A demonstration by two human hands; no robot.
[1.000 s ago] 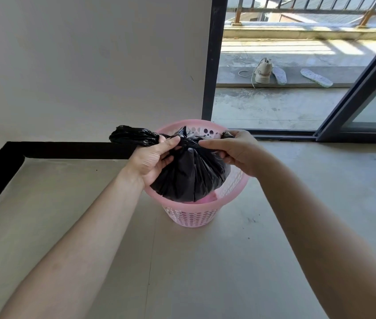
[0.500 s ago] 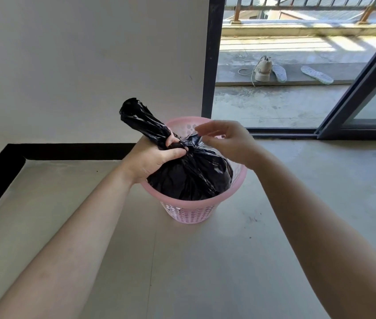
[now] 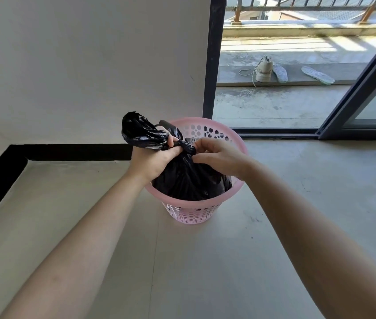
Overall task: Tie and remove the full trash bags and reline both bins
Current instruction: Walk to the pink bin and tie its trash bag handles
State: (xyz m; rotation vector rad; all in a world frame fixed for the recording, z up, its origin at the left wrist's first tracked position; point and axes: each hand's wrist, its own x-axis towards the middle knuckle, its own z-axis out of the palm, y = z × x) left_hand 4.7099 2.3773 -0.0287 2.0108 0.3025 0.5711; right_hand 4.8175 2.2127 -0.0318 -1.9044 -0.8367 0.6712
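Two bare forearms enter from the bottom edge — no sleeves, no watch, no bracelet, no gloves. The left hand (image 3: pixel 152 157) and the right hand (image 3: pixel 219 155) show no rings on the fingers in view. The nails look short and unpainted — though they are small in the picture. Nothing else of the person shows

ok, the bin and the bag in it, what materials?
Pink bin: looks like moulded plastic, matte, with perforated walls. Black trash bag: thin glossy plastic film, judging by crinkles and highlights where the left hand bunches it.
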